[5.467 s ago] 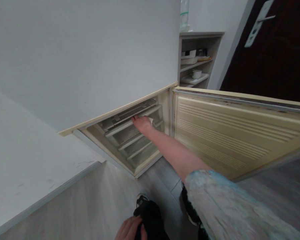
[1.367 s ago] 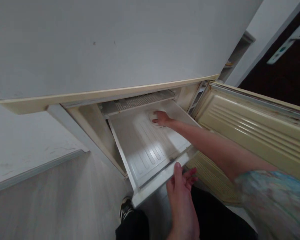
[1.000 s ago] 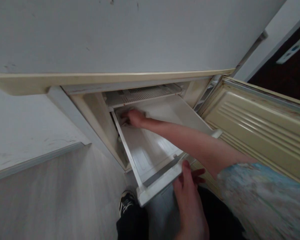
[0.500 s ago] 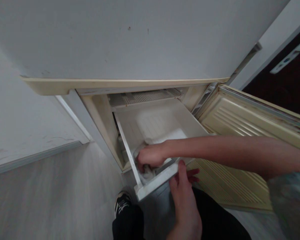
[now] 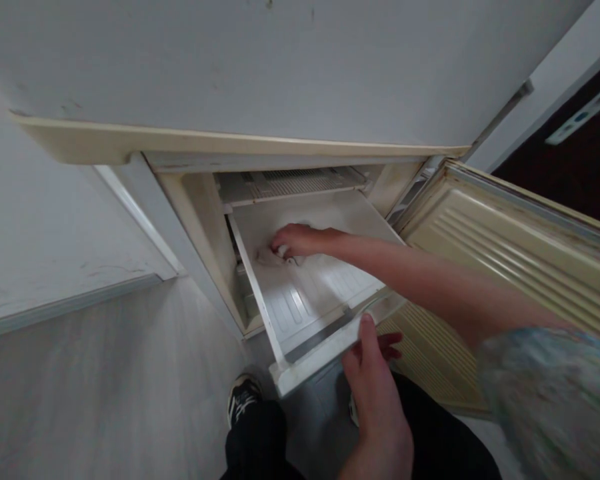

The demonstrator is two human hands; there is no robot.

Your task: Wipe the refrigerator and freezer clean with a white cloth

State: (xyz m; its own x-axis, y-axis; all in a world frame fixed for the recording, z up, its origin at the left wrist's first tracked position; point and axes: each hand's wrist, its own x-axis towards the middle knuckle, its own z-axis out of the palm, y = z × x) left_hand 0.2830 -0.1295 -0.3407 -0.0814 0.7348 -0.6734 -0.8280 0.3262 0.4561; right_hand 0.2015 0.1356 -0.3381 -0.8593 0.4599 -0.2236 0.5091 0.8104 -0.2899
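Observation:
A white drawer (image 5: 293, 383) is pulled out of the lower compartment of a fridge. Inside it, my right hand (image 5: 300, 241) is closed on a whitish cloth (image 5: 269, 257), which lies against the drawer's bottom toward the back left. My left hand (image 5: 375, 373) grips the front edge of the drawer from outside, its thumb on top of the rim and its fingers below. Part of the cloth is hidden under my right hand.
The cream fridge door (image 5: 520, 247) stands open at the right. A ribbed shelf (image 5: 305, 181) sits above the drawer. The closed upper door (image 5: 280, 80) overhangs it. My shoe (image 5: 243, 398) is on the grey floor (image 5: 130, 387).
My right hand has moved with the cloth from the front left of the drawer toward its back. My left hand keeps its hold on the front edge. The view has shifted slightly.

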